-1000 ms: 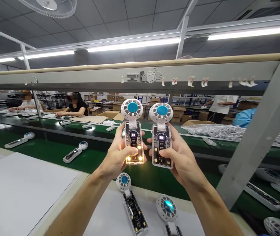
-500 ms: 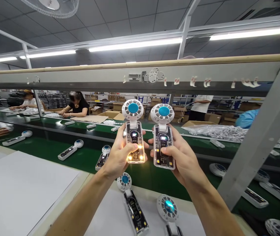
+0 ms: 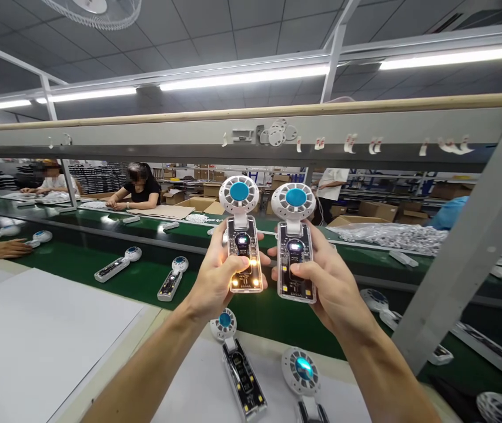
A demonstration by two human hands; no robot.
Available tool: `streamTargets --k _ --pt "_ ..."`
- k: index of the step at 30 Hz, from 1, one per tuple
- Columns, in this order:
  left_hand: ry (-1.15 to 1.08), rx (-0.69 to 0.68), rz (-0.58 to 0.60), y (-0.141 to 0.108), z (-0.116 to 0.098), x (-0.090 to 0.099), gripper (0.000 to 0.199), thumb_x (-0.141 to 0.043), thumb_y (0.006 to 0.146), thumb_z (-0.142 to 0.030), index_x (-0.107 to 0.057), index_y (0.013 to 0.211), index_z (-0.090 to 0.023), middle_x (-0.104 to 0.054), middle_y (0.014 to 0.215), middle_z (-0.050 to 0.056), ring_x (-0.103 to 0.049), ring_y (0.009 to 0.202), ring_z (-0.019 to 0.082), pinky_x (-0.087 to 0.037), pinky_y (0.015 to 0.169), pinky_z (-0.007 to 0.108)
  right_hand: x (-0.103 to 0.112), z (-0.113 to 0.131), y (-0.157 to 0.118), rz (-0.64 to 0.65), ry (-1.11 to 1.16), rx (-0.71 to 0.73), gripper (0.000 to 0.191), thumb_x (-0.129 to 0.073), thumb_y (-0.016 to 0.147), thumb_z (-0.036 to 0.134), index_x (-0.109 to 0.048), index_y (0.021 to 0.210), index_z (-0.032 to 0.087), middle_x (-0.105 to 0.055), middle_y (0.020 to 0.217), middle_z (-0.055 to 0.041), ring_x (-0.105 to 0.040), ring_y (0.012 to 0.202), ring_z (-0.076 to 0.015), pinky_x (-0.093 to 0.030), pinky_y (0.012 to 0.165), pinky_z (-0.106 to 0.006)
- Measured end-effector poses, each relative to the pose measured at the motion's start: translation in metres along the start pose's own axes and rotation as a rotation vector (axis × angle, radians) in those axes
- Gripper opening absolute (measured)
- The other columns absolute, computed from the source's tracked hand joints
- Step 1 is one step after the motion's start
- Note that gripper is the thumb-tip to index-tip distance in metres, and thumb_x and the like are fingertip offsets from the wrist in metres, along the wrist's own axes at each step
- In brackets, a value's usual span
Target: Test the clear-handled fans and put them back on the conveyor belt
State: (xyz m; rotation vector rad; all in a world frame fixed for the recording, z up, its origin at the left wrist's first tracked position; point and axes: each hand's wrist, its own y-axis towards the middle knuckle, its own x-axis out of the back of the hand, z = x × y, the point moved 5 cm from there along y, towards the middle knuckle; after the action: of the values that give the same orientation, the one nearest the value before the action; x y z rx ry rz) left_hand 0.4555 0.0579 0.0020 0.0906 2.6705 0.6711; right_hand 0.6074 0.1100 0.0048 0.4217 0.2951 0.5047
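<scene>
My left hand [image 3: 216, 277] is closed round a small handheld fan [image 3: 243, 226] with a white round head, a blue centre and a clear body. Orange lights glow on its circuit board, and my thumb presses on the front. A matching fan [image 3: 294, 235] is gripped in my right hand [image 3: 331, 275], thumb on its front. Its small display is lit, but its lower lamps are not glowing. Both fans stand upright side by side above the belt. Below them, two more fans, one on the left [image 3: 243, 376] and one on the right [image 3: 301, 371], lie on white paper.
A green conveyor belt [image 3: 140, 294] carries several fans, including a nearby fan [image 3: 172, 279]. At the left, a co-worker's hand [image 3: 13, 249] reaches over the belt. A grey slanted post [image 3: 458, 247] stands at the right. Across the line, a person in black [image 3: 139, 191] sits working.
Fans on the belt have shifted left. The co-worker's hand at the left has moved further in, close to a fan. A standing person in the background has moved left. My hands stay nearly still.
</scene>
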Motion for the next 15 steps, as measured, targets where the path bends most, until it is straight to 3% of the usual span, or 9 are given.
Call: streamTargets --k 4,8,11,15 --pt "-0.007 0.017 -0.010 -0.001 0.003 -0.001 0.065 -0.071 0.079 -0.025 -0.035 0.133 -0.025 -0.067 0.107 0.008 -0.069 0.064 0.017 -0.057 0.056 0.031 0.004 -0.003 0.000 -0.052 0.048 0.004 0.070 -0.074 0.074 0.028 -0.046 0.138 0.025 -0.072 0.093 -0.0028 -0.069 0.069 -0.0185 -0.057 0.058 -0.028" --pt "0.168 -0.047 -0.184 0.003 0.013 0.011 0.049 -0.077 0.079 -0.037 -0.046 0.113 -0.022 -0.068 0.090 0.003 -0.065 0.058 0.014 -0.052 0.052 0.026 -0.001 -0.011 -0.001 -0.065 0.039 -0.083 0.037 -0.073 0.074 0.045 -0.066 0.098 0.018 -0.066 0.071 -0.0016 -0.063 0.055 -0.0174 -0.053 0.051 -0.030" --pt "0.282 -0.159 -0.408 0.006 0.009 0.032 0.045 -0.084 0.070 -0.033 -0.055 0.101 -0.018 -0.067 0.078 0.001 -0.066 0.059 0.015 -0.054 0.056 0.026 0.013 0.005 -0.004 -0.292 -0.229 0.162 0.027 -0.085 0.064 0.035 -0.068 0.078 0.020 -0.067 0.071 -0.0021 -0.066 0.064 -0.0203 -0.057 0.062 -0.033" --pt "0.194 -0.278 -0.556 -0.002 -0.021 0.049 0.025 -0.080 0.070 -0.027 -0.061 0.081 -0.017 -0.063 0.065 -0.002 -0.063 0.057 0.014 -0.057 0.061 0.027 0.054 0.025 -0.012 -0.353 -0.285 0.346 0.018 -0.077 0.075 0.044 -0.069 0.082 0.030 -0.067 0.071 -0.0020 -0.067 0.066 -0.0246 -0.059 0.064 -0.041"
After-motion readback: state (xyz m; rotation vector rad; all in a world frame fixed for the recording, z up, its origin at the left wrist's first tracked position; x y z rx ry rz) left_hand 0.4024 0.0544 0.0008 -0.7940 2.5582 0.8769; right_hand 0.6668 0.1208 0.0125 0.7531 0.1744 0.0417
